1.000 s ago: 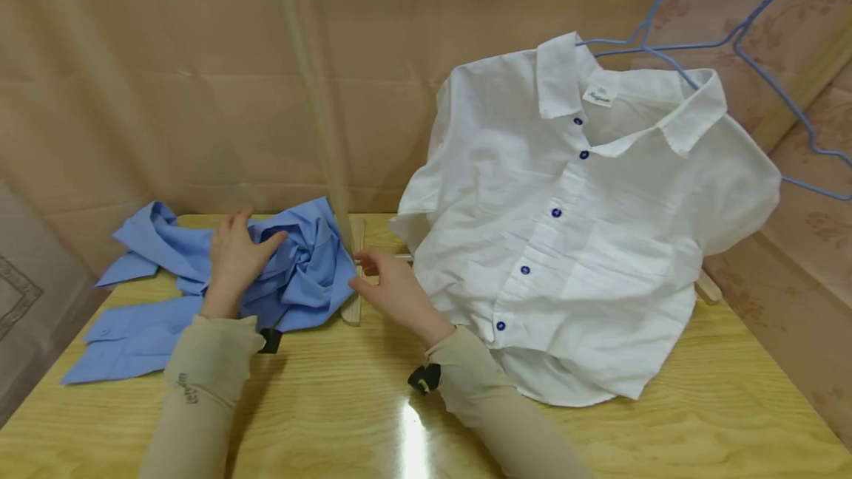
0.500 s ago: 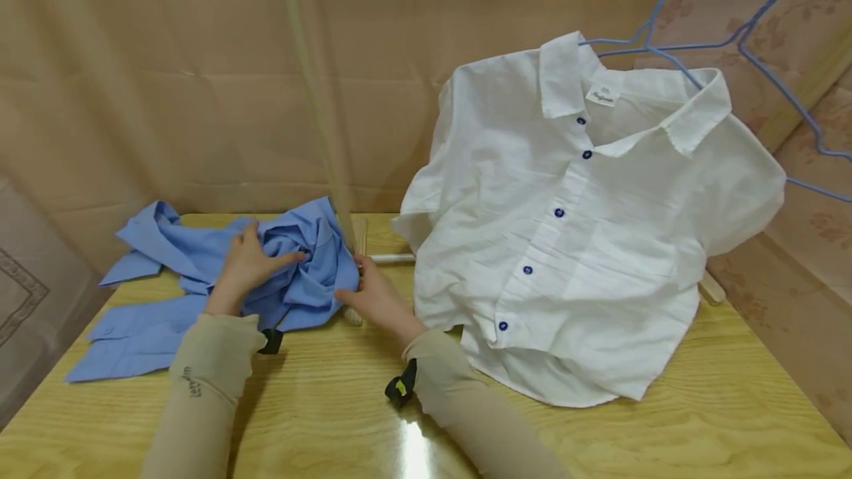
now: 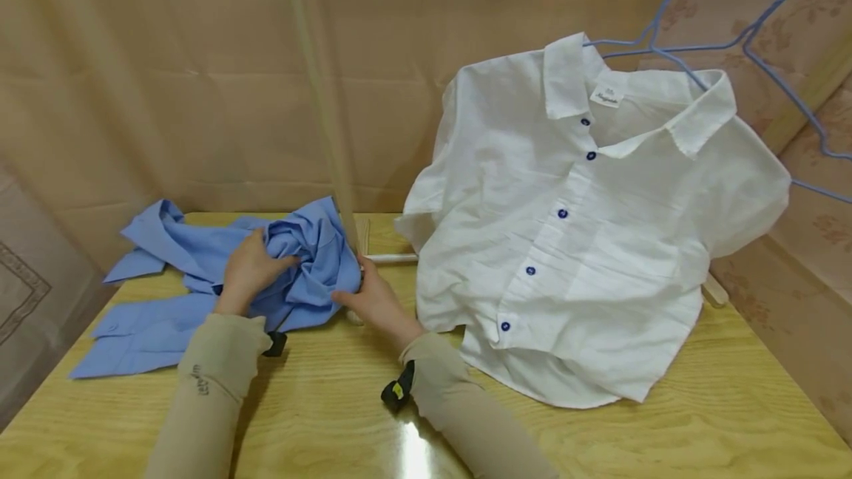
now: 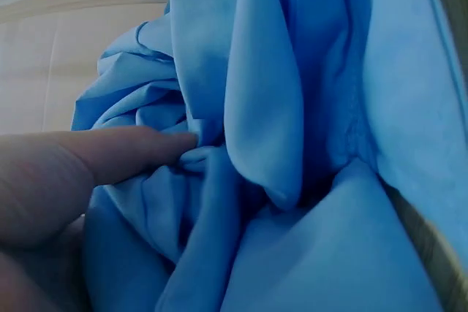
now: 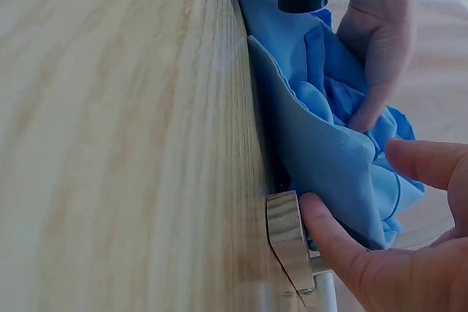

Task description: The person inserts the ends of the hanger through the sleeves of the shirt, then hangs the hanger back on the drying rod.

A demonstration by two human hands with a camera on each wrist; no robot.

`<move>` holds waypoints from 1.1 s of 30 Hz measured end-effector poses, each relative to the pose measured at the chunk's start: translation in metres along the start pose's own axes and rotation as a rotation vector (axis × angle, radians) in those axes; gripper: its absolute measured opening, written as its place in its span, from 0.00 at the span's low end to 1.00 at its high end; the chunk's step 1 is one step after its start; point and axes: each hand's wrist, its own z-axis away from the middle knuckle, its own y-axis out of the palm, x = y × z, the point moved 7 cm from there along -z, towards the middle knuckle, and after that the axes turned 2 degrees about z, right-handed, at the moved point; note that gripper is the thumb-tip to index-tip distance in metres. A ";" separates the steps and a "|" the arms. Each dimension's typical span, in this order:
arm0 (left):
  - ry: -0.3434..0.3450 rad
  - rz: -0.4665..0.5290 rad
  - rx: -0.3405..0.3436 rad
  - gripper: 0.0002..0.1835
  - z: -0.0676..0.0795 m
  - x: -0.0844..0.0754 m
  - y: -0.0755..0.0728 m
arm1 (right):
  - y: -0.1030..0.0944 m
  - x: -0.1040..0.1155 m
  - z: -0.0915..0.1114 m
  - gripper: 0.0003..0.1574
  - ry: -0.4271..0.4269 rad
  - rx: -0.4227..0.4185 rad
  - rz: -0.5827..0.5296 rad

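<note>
A crumpled light-blue shirt [image 3: 313, 242] lies on the left of the table, its end at the right bunched and twisted. My left hand [image 3: 251, 266] grips this bunch; its thumb [image 4: 139, 147] presses into the folds in the left wrist view, while the other fingers are mostly hidden by cloth. At the bunch's right edge, my right hand [image 3: 379, 301] touches the cloth with thumb and finger spread apart. One right finger [image 5: 333, 231] lies beside a wooden foot [image 5: 287, 228] in the right wrist view.
A white buttoned shirt [image 3: 519, 191] hangs at the right on a blue wire hanger [image 3: 699, 46], near more blue wire. A wooden upright [image 3: 319, 109] and a pale rod [image 3: 393, 258] stand behind the right hand. The wood-grain table [image 3: 319, 405] meets a beige curtain [image 3: 200, 94].
My right hand has moved left onto the blue shirt's edge. The left hand has shifted right and its fingers have sunk into the cloth. The white shirt hangs as before.
</note>
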 end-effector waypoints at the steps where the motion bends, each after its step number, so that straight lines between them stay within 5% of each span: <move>1: 0.009 0.002 -0.021 0.43 0.000 -0.001 -0.001 | 0.000 0.000 0.000 0.50 0.000 0.001 -0.010; 8: 0.069 0.053 -0.129 0.29 0.004 -0.015 -0.012 | 0.001 0.001 0.002 0.53 -0.017 -0.003 -0.068; 14: 0.125 0.080 -0.185 0.27 0.015 -0.033 -0.027 | 0.001 0.001 0.002 0.56 -0.023 -0.008 -0.111; 26: 0.087 0.133 -0.262 0.23 0.039 -0.055 -0.053 | -0.005 0.011 0.006 0.54 -0.080 -0.011 -0.221; 33: 0.106 0.176 -0.276 0.24 0.060 -0.073 -0.066 | -0.025 0.025 0.009 0.53 -0.179 -0.047 -0.275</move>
